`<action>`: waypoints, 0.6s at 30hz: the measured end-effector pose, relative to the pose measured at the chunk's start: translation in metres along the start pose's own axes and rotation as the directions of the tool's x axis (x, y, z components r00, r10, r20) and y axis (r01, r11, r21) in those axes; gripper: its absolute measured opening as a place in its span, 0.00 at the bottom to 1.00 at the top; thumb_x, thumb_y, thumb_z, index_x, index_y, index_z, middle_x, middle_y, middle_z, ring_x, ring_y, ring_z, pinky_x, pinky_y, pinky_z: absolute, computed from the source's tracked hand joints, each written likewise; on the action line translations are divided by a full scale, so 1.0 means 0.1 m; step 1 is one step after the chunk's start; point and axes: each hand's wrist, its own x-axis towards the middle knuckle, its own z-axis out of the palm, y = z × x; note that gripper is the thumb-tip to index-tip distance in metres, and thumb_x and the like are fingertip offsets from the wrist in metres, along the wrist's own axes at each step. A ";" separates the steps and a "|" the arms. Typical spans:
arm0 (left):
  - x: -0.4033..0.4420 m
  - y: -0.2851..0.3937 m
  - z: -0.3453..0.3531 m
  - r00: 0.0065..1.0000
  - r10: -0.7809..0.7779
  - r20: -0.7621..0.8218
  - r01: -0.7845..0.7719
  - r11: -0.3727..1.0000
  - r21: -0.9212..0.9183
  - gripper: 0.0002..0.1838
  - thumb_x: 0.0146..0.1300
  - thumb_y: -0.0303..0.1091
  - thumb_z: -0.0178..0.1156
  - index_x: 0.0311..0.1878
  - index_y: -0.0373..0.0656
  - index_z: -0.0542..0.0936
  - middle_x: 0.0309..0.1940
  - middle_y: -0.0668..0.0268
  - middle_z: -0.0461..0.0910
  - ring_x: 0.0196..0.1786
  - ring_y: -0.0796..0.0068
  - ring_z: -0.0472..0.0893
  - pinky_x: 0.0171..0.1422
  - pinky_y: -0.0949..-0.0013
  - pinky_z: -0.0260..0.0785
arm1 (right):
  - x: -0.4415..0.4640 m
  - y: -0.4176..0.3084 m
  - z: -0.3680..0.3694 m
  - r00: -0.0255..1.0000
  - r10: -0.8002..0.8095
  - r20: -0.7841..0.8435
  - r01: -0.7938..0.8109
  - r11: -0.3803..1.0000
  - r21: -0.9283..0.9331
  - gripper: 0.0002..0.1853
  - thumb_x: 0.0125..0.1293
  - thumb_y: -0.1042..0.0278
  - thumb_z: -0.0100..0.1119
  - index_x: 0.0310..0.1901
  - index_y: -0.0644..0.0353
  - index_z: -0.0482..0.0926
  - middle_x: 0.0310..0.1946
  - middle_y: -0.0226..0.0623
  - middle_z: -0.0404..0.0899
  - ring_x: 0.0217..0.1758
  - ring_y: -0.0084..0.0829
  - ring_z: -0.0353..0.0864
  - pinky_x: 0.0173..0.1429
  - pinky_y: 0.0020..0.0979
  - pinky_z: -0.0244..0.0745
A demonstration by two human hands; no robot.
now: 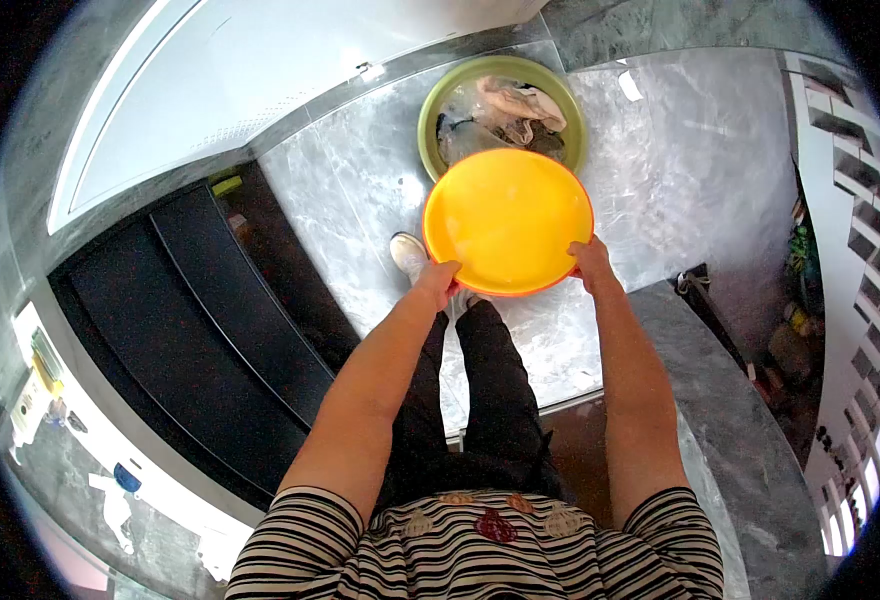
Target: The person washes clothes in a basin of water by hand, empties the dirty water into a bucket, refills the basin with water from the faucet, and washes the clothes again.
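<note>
A round yellow basin with an orange rim (508,215) is held out in front of me by both hands. My left hand (442,281) grips its near rim on the left, and my right hand (587,260) grips the rim on the right. The fingers beneath the basin are hidden. Beyond it, a green tub (578,120) stands on the floor with clothes (520,104) in it, light and dark pieces that look wet. The yellow basin covers the tub's near edge from view; whether the two touch, I cannot tell.
Grey marbled tiles (690,150) make up the floor. A white door or panel (220,80) stands at the upper left, above a black cabinet (180,330). To the right are a grey ledge (720,400) and a white slatted rack (860,200). My shoe (407,250) shows beside the basin.
</note>
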 end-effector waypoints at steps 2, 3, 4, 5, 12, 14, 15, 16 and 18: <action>-0.08 0.04 0.03 0.999 -0.001 0.032 0.001 1.000 0.010 0.17 0.56 0.26 0.59 0.51 0.45 0.73 0.35 0.64 0.79 0.29 0.72 0.80 0.24 0.71 0.74 | -0.02 -0.07 -0.06 0.999 0.042 -0.015 -0.043 0.995 -0.085 0.26 0.51 0.72 0.53 0.56 0.59 0.71 0.43 0.41 0.79 0.38 0.35 0.82 0.37 0.37 0.81; -0.11 0.05 0.04 0.998 -0.001 0.061 0.000 1.000 0.030 0.17 0.56 0.25 0.58 0.50 0.44 0.73 0.33 0.64 0.79 0.27 0.73 0.80 0.21 0.73 0.72 | -0.02 -0.10 -0.08 0.999 0.038 -0.014 -0.039 0.995 -0.095 0.26 0.51 0.72 0.53 0.56 0.59 0.71 0.43 0.41 0.79 0.38 0.35 0.82 0.37 0.37 0.81; -0.26 0.12 0.09 0.998 0.000 0.064 -0.001 1.000 0.019 0.17 0.56 0.25 0.58 0.50 0.44 0.73 0.33 0.64 0.79 0.27 0.73 0.80 0.21 0.73 0.72 | -0.01 -0.13 -0.11 0.997 0.072 -0.008 -0.072 0.988 -0.139 0.25 0.51 0.71 0.53 0.55 0.58 0.71 0.41 0.42 0.79 0.36 0.35 0.82 0.37 0.38 0.81; -0.41 0.17 0.15 0.993 0.110 0.050 -0.112 0.993 0.041 0.18 0.55 0.24 0.58 0.50 0.43 0.73 0.34 0.63 0.79 0.27 0.73 0.80 0.19 0.74 0.71 | 0.01 -0.15 -0.14 0.994 0.108 -0.003 -0.106 0.977 -0.185 0.25 0.51 0.70 0.54 0.54 0.57 0.72 0.39 0.43 0.79 0.34 0.36 0.82 0.36 0.39 0.81; -0.57 0.32 0.22 0.976 0.165 0.145 -0.178 0.981 0.081 0.13 0.56 0.27 0.60 0.45 0.46 0.75 0.31 0.64 0.77 0.26 0.74 0.77 0.21 0.72 0.70 | 0.06 -0.79 -0.25 0.966 0.256 -0.037 -0.246 0.863 -0.441 0.23 0.50 0.66 0.55 0.50 0.63 0.72 0.32 0.47 0.79 0.25 0.39 0.80 0.32 0.39 0.81; -0.58 0.36 0.32 0.993 0.088 0.079 -0.088 0.996 -0.006 0.13 0.55 0.26 0.59 0.46 0.44 0.75 0.31 0.65 0.77 0.24 0.74 0.76 0.21 0.75 0.70 | -0.02 -1.11 -0.21 0.947 0.305 -0.102 -0.307 0.762 -0.570 0.23 0.51 0.64 0.55 0.49 0.66 0.71 0.32 0.48 0.78 0.23 0.40 0.80 0.31 0.39 0.80; -0.64 0.37 0.38 1.000 -0.001 0.019 0.002 0.997 -0.076 0.13 0.55 0.24 0.57 0.46 0.42 0.76 0.30 0.65 0.77 0.22 0.75 0.75 0.21 0.77 0.69 | -0.09 -1.26 -0.20 0.949 0.297 -0.105 -0.300 0.752 -0.587 0.23 0.51 0.64 0.55 0.49 0.66 0.71 0.32 0.48 0.78 0.23 0.40 0.80 0.31 0.39 0.80; -0.70 0.39 0.42 1.000 0.001 0.023 0.001 0.995 -0.099 0.13 0.55 0.24 0.57 0.46 0.42 0.76 0.30 0.65 0.77 0.22 0.75 0.75 0.21 0.77 0.69 | -0.15 -1.42 -0.19 0.962 0.265 -0.069 -0.249 0.738 -0.627 0.24 0.52 0.63 0.54 0.50 0.67 0.71 0.32 0.48 0.78 0.22 0.41 0.80 0.31 0.39 0.81; -0.84 0.42 0.49 0.996 -0.079 0.040 0.082 0.994 -0.070 0.11 0.57 0.27 0.58 0.45 0.43 0.76 0.29 0.67 0.76 0.22 0.78 0.75 0.22 0.79 0.69 | -0.24 -1.71 -0.09 0.975 0.213 -0.061 -0.189 0.659 -0.728 0.27 0.53 0.57 0.54 0.53 0.67 0.71 0.35 0.56 0.78 0.26 0.46 0.82 0.28 0.40 0.80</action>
